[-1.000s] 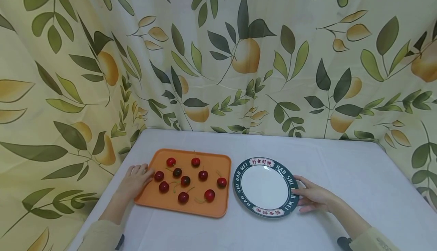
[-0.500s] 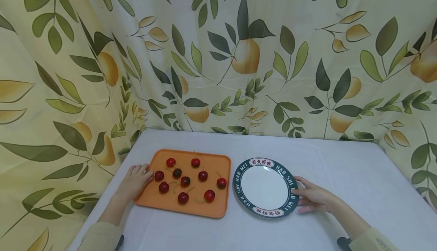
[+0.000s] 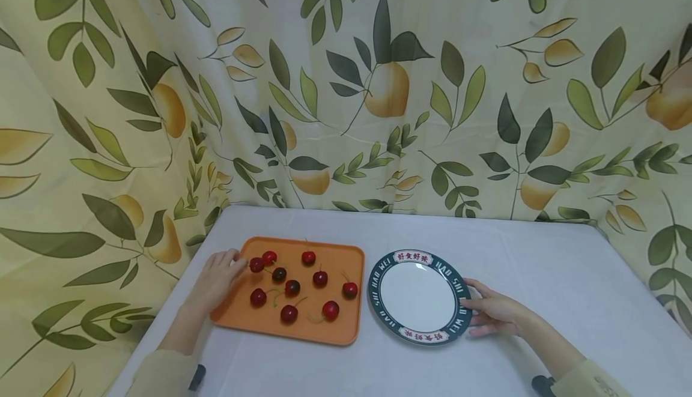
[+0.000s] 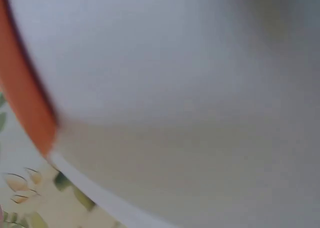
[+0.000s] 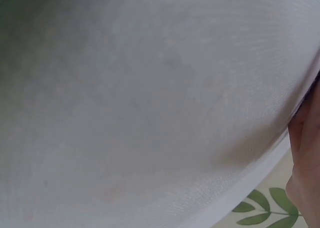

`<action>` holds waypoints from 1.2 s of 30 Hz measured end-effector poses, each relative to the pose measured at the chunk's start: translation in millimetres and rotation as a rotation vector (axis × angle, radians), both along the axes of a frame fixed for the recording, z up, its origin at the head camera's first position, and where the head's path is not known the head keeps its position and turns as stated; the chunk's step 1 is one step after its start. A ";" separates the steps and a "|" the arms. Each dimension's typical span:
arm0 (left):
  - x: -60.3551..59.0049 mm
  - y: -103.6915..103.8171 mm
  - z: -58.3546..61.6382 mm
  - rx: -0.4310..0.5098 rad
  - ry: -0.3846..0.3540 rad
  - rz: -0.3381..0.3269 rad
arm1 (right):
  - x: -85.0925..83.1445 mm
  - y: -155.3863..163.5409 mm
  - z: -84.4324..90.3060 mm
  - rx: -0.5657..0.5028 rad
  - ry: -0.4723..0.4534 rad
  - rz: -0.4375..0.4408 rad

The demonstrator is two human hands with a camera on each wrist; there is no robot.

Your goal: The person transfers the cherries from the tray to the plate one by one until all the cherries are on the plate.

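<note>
On the right of the table (image 3: 292,373), the right hand (image 3: 497,311) grips the right rim of the plate (image 3: 417,298) between thumb and fingers, probably to keep it steady. Just left lies the orange tray (image 3: 337,262); its raised edge should prevent the cherries (image 3: 331,310) from rolling away. At its left side, the left hand (image 3: 216,280), fingers bent, seems to pinch one dark red cherry (image 3: 256,264). Farthest hangs a patterned curtain (image 3: 476,0).

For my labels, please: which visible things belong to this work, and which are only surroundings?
Part of the work: left hand; cherry it holds; other cherries; orange tray; plate; right hand touching it.

Only surroundings: white tablecloth; patterned curtain.
</note>
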State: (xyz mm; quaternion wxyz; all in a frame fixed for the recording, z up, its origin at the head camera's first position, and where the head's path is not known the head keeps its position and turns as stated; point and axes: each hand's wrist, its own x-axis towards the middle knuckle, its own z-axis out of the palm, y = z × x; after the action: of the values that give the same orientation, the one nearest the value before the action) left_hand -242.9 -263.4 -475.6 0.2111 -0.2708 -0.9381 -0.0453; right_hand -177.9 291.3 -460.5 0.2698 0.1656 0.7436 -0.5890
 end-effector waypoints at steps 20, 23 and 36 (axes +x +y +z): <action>-28.0 125.2 46.4 -0.022 -0.060 -0.079 | 1.9 -0.7 1.1 0.004 0.006 -0.008; -30.8 143.5 49.0 -0.014 -0.046 -0.095 | 1.8 -1.3 1.8 0.010 0.005 -0.012; -33.6 219.3 53.8 -0.083 -0.059 -0.115 | 1.6 -1.3 -0.6 0.011 0.020 -0.006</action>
State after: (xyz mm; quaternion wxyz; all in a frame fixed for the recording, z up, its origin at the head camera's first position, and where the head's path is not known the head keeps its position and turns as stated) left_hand -276.5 -44.1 -421.8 0.1692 -0.3312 -0.9279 -0.0264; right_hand -176.3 290.0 -461.1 0.2597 0.1635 0.7488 -0.5875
